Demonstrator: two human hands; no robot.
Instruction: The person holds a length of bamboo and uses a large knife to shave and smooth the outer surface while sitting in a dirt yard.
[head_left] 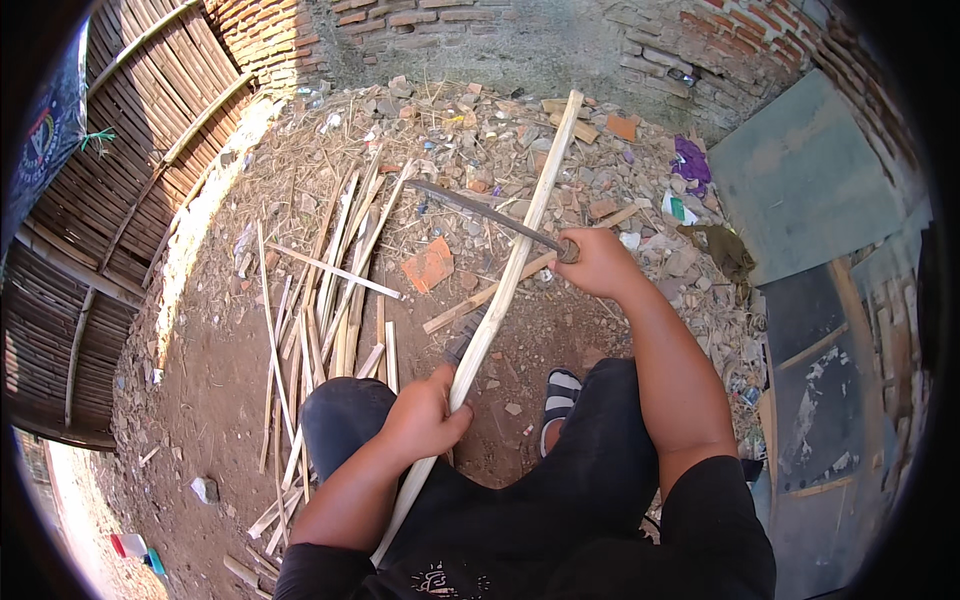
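A long pale strip of split wood [535,205] slants from my lap up and away to the right. My left hand [424,415] is wrapped round its lower part, near my left knee. In my right hand [598,262] is the handle of a machete [470,204], whose dark curved blade points to the far left. The blade lies across the strip, a little beyond its middle; whether the edge bites into the wood cannot be told.
Several split wood strips [345,270] lie heaped on the dirt to the left. Broken brick [430,265] and rubble cover the ground ahead, up to a brick wall [440,40]. Grey boards [810,170] lean at the right; a bamboo wall [150,110] stands at the left.
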